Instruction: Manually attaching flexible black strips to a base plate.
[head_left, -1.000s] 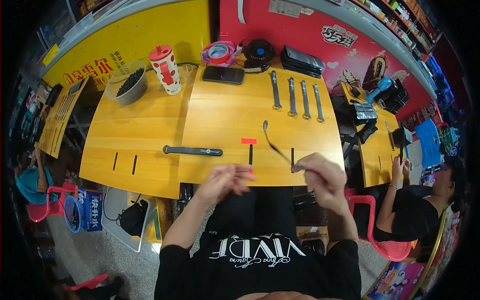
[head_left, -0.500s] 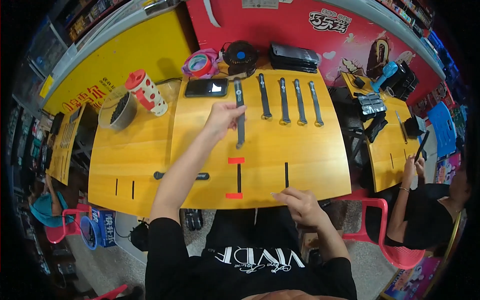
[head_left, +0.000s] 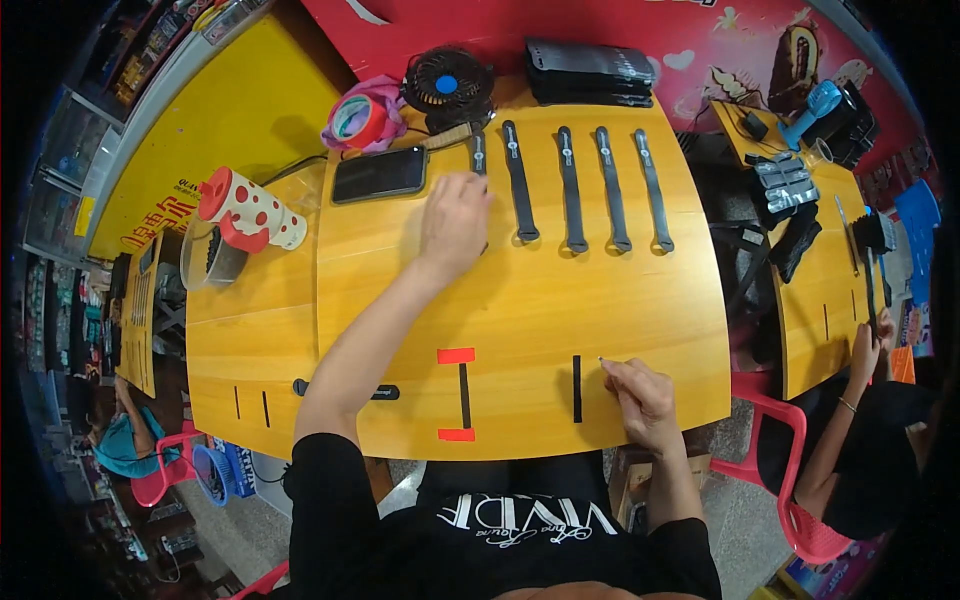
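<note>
My left hand (head_left: 455,222) reaches over the far middle of the table, its fingers curled round a dark grey strap (head_left: 479,155). The strap's upper end shows beyond the fingers; most of its length is hidden under the hand. Just right of it lie several similar flat straps (head_left: 572,195) in a spaced row, each with a pale mark near its far end. My right hand (head_left: 645,400) is at the near right edge, thumb and fingertips pinched together; a tiny pale spot shows at the tips, too small to name. A black strap (head_left: 385,392) lies partly behind my left forearm.
On the table (head_left: 540,300) are black line marks (head_left: 577,390) and red tape pieces (head_left: 457,355). Farther back are a phone (head_left: 380,175), tape roll (head_left: 357,120), small fan (head_left: 447,85) and stacked black packets (head_left: 590,75). A spotted cup (head_left: 255,208) and clear tub (head_left: 212,262) stand left. Co-workers sit at both sides.
My left hand has carried the strap farther away, beside the row of straps. My right hand has shifted slightly right, still pinched. The whole view has tilted and moved closer.
</note>
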